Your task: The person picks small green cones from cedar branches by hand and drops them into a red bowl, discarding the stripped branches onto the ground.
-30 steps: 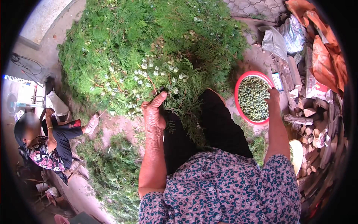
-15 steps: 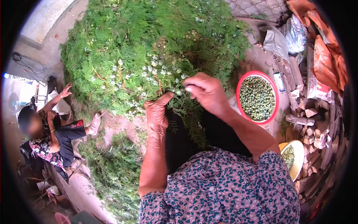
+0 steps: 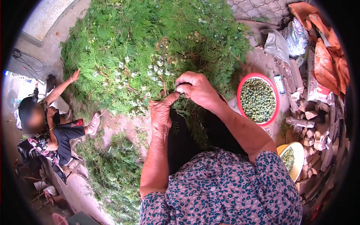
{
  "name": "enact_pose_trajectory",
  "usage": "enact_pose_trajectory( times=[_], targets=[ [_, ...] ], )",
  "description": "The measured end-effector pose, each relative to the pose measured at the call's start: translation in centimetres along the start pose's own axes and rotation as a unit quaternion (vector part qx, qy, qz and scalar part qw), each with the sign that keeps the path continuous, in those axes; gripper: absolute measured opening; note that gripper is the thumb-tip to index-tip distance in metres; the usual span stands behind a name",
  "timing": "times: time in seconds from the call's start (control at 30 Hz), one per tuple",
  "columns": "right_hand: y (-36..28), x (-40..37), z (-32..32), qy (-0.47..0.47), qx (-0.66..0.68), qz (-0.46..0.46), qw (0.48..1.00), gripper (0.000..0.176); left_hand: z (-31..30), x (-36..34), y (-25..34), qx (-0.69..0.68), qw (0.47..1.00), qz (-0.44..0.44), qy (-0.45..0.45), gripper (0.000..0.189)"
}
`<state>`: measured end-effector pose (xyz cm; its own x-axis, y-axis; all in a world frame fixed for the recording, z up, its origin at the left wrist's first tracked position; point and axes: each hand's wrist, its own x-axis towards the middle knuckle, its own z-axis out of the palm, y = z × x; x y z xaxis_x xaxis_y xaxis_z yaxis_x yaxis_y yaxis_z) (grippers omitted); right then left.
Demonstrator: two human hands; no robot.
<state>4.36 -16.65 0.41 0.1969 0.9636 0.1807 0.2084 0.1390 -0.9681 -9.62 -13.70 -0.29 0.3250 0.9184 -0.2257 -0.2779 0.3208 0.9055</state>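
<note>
My left hand (image 3: 161,111) is closed around a leafy evergreen branch (image 3: 191,122), whose green sprays droop over my dark-clothed lap. Pale blue-green cones (image 3: 156,69) cluster on the twigs just beyond that hand. Close beside the left thumb, my right hand (image 3: 199,90) is pinched, thumb against bent fingers, at the branch. Whatever lies between those fingertips is hidden. Beyond both hands spreads a large heap of cut evergreen branches (image 3: 138,33), dotted with similar cones.
Right of me stand a red-rimmed basin (image 3: 278,100) of green cones and a yellow basin (image 3: 300,162) holding more. Stacked firewood (image 3: 310,150) and plastic sacks (image 3: 294,35) line that side. Another person (image 3: 67,137) sits at left, reaching toward the heap. More cut greenery (image 3: 116,168) lies nearby.
My right hand has moved left and in against the left thumb, and its fingers now meet the branch. The seated person's outstretched hand has shifted up and to the right.
</note>
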Motion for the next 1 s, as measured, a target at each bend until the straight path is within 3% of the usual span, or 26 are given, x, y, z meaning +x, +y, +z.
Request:
enact_pose_trajectory(
  times=[0.03, 0.1, 0.27, 0.37, 0.47, 0.53, 0.6, 0.63, 0.73, 0.87, 0.93, 1.0],
  targets=[
    [-0.3, 0.0, -0.1, 0.000, 0.000, 0.000, 1.000, 0.007, 0.1, -0.1, 0.0, 0.000, 1.000, 0.006, 0.000, 0.031],
    [-1.1, -0.1, -0.5, -0.032, 0.176, 0.180, 0.967, 0.005, 0.0, 0.0, 0.0, 0.000, 1.000, 0.012, 0.000, 0.031],
    [-0.6, -0.1, -1.8, -0.065, 0.303, 0.159, 0.937, 0.009, -0.7, 0.7, -0.8, -0.036, 0.999, -0.018, 0.035, 0.032],
    [-1.1, -0.8, -1.8, -0.015, 0.400, 0.174, 0.900, 0.013, -1.2, 0.8, -0.9, -0.049, 0.999, -0.015, 0.011, 0.031],
    [-0.1, -2.0, -1.4, 0.007, 0.378, 0.147, 0.914, 0.014, -1.4, 0.8, -1.0, -0.056, 0.998, -0.020, 0.000, 0.031],
    [0.4, -2.1, -1.4, -0.029, 0.344, 0.139, 0.928, 0.016, -1.2, 0.8, -0.8, -0.062, 0.998, -0.025, -0.010, 0.032],
    [0.1, -2.3, -0.9, -0.022, 0.173, 0.154, 0.972, 0.017, -1.0, 0.8, -0.8, -0.062, 0.998, -0.027, -0.016, 0.033],
    [0.4, -2.3, -0.3, 0.009, 0.160, 0.109, 0.981, 0.019, -1.0, 0.8, -0.7, -0.064, 0.997, -0.029, -0.021, 0.033],
    [1.1, -2.1, 0.4, 0.025, 0.149, 0.087, 0.985, 0.019, -1.4, 1.0, -1.1, -0.044, 0.998, -0.032, -0.017, 0.034],
    [0.8, -2.0, 0.1, 0.003, 0.195, 0.148, 0.970, 0.017, -1.5, 0.9, -1.2, -0.032, 0.999, -0.027, -0.026, 0.032],
    [1.6, -1.8, -0.5, -0.071, 0.368, 0.190, 0.907, 0.014, -1.6, 0.6, -1.0, -0.048, 0.998, -0.035, -0.016, 0.031],
    [1.7, -1.9, -0.4, -0.048, 0.396, 0.182, 0.899, 0.013, -1.6, 0.6, -1.1, -0.069, 0.997, -0.044, -0.011, 0.031]
  ],
)
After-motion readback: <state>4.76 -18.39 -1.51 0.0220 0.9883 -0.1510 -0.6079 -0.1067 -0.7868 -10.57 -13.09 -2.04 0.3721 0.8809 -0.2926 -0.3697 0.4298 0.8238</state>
